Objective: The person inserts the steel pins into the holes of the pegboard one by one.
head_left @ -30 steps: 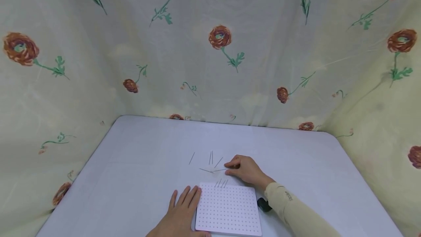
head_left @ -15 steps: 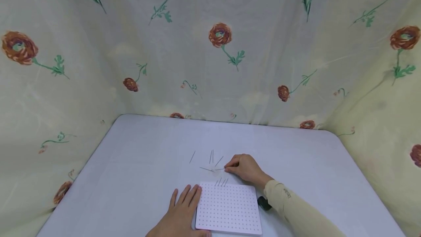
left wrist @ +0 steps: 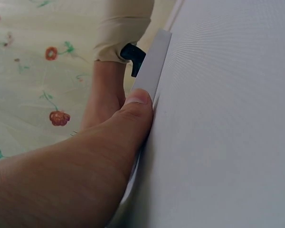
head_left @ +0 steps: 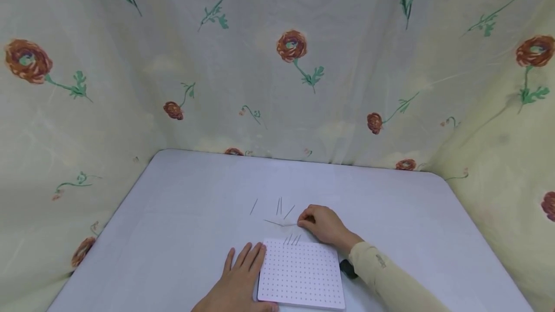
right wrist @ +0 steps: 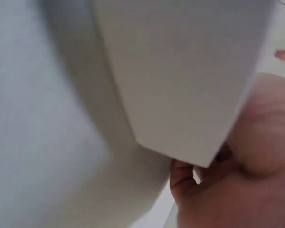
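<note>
Right hand (head_left: 323, 224) pinches a thin, dark, straight rod (head_left: 290, 225)

The rod lies on the smooth white table (head_left: 195, 196), its right end between thumb and finger, beyond a flat white board dotted in rows (head_left: 301, 276). The left hand (head_left: 236, 278), fingers straight and slightly spread, touches the board's left side, thumb at its near edge. Four similar rods (head_left: 294, 240) line the far edge

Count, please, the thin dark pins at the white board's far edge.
4, in one row, left to right: first pin, second pin, third pin, fourth pin. None seems hidden.
</note>
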`<state>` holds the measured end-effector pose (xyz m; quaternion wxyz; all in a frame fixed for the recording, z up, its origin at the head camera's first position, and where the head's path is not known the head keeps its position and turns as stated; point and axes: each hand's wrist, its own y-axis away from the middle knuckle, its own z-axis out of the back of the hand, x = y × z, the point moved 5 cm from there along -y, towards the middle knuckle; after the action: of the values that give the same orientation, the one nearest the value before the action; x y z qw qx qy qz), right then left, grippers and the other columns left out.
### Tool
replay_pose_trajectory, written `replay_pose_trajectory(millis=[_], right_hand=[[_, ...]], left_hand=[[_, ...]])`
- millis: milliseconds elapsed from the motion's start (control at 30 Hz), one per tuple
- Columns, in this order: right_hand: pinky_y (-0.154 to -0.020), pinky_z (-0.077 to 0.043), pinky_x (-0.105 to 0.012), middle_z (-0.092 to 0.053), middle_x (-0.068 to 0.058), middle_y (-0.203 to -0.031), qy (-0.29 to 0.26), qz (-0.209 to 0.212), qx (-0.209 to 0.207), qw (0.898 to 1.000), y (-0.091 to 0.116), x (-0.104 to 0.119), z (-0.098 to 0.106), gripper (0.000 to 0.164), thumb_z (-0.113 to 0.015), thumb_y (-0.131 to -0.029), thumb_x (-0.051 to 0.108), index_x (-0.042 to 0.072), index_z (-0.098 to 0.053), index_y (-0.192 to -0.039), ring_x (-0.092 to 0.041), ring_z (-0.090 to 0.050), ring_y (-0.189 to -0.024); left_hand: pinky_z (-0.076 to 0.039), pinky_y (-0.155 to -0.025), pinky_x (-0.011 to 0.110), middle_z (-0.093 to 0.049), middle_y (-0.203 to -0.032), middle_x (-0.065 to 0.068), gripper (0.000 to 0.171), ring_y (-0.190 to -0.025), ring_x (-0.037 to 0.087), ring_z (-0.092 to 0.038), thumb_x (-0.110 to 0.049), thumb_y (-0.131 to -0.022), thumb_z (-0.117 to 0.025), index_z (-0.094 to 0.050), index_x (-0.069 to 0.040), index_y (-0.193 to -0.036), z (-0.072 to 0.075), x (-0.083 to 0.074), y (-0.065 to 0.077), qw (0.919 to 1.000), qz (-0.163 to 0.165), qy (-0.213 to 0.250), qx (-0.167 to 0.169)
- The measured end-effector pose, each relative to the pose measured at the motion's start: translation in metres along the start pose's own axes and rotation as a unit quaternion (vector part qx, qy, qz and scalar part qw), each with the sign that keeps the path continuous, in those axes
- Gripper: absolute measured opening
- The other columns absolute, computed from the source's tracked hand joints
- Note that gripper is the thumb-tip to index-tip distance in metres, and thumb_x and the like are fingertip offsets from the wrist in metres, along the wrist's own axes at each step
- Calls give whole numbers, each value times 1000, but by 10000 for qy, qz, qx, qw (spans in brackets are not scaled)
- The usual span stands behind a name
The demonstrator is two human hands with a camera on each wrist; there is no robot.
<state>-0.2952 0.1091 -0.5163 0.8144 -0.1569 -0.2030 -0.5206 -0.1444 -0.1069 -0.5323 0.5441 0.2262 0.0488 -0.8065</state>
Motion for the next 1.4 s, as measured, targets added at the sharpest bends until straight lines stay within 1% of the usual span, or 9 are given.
replay_pose_trajectory(millis=[200,300,433,600,800,1033,1133,1300,1400], right_hand=[[-80,-49,-30,-67,9,-88,-315,-114,-115,9994,5,-2,-1,5,-73,-95,21,19,-75,-91,-5,-56,-80],[-79,-48,-29,-66,8,-90,-543,-275,-234,9979,6,-4,0,4,-71,-97,18,17,-74,-94,-7,-55,-82],[-76,-46,-27,-65,7,-91,-846,-506,-354,9945,8,-6,2,4,-69,-98,15,17,-73,-97,-8,-54,-82],[-75,-46,-25,-66,5,-91,-1044,-575,-412,9920,7,-6,4,3,-68,-99,17,16,-71,-100,-9,-54,-82],[-73,-46,-25,-66,4,-89,-1223,-698,-487,9888,7,-7,6,8,-68,-100,21,13,-70,-99,-9,-55,-80],[-71,-46,-26,-66,2,-88,-1525,-883,-663,9821,8,-10,8,5,-68,-99,19,14,-69,-97,-11,-57,-79],[-68,-46,-26,-66,1,-86,-1724,-919,-693,9783,9,-12,10,7,-67,-100,20,14,-69,-97,-13,-58,-78],[-72,-52,-24,-71,2,-86,-2137,-991,-677,9695,11,-13,13,10,-65,-102,21,14,-67,-95,-11,-66,-80],[-75,-56,-24,-73,1,-89,-2241,-851,-691,9684,13,-10,16,10,-63,-102,19,12,-65,-95,-11,-69,-83]], left_hand=[[-15,-119,69,-25,-168,17,128,-155,41,-22,-84,-74,-65,-21,-1,-161,-2,1,2,9998,-93,-115,-102],[-17,-118,70,-27,-168,18,127,-155,41,-24,-83,-74,-65,-22,0,-161,-2,1,4,9996,-139,-179,-175],[-17,-117,71,-27,-167,18,127,-154,41,-24,-82,-75,-66,-22,0,-160,-2,0,4,9994,-124,-249,-205],[-18,-117,71,-28,-167,18,126,-154,42,-25,-82,-74,-67,-23,0,-160,-1,0,4,9992,-136,-290,-254],[-18,-117,71,-28,-167,18,127,-154,42,-24,-83,-74,-65,-23,-1,-160,0,1,3,9991,-161,-272,-276],[-17,-117,71,-28,-168,17,127,-154,41,-24,-83,-74,-65,-23,-1,-161,0,1,2,9994,-118,-239,-216],[-16,-118,71,-26,-168,17,126,-155,41,-23,-83,-74,-65,-23,-1,-161,0,0,2,9995,-102,-231,-181],[-16,-118,70,-27,-168,17,127,-155,41,-23,-83,-74,-66,-23,-1,-161,0,0,0,9996,-58,-254,-145],[-15,-119,70,-27,-168,16,127,-155,40,-23,-84,-73,-65,-24,-2,-161,0,1,-1,9996,-41,-244,-127]])
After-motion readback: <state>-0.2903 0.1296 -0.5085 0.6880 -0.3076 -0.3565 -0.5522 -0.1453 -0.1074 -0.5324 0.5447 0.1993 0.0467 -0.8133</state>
